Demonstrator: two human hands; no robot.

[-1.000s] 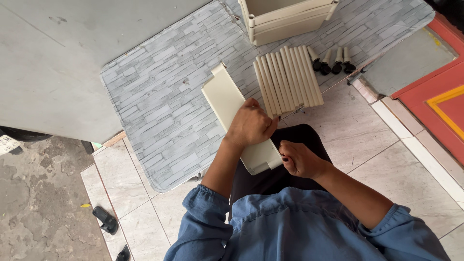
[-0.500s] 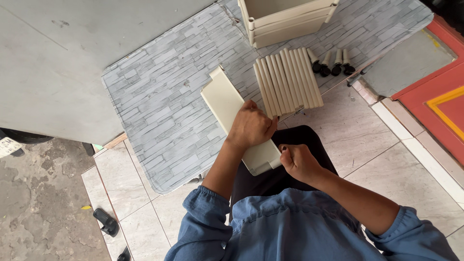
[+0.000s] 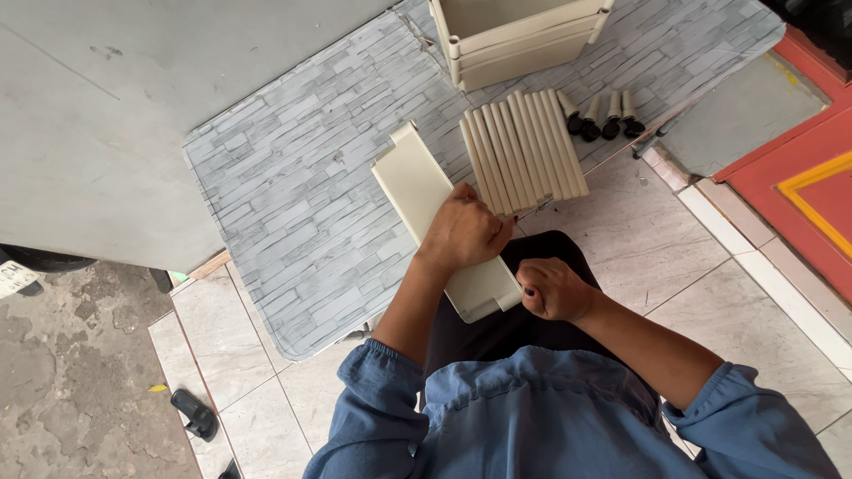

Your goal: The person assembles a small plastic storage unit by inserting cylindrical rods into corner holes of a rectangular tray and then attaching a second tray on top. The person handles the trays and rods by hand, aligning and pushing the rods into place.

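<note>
cream panel point(image 3: 424, 197) — left hand point(image 3: 463, 232) clamps it, right hand point(image 3: 552, 289) fisted at its near end.

We are seeing soft, even daylight, bright throughout with no hard glare. Shadows are staying faint: a thin one is lying under the cream panel point(image 3: 442, 222) on the mat point(image 3: 293, 204), and a darker one is sitting under the grey board's point(image 3: 106, 115) lower edge. The pale tiles point(image 3: 657, 239) are giving off a mild sheen. Focus is holding sharp across the middle, and straight lines are bending slightly toward the corners.
</note>
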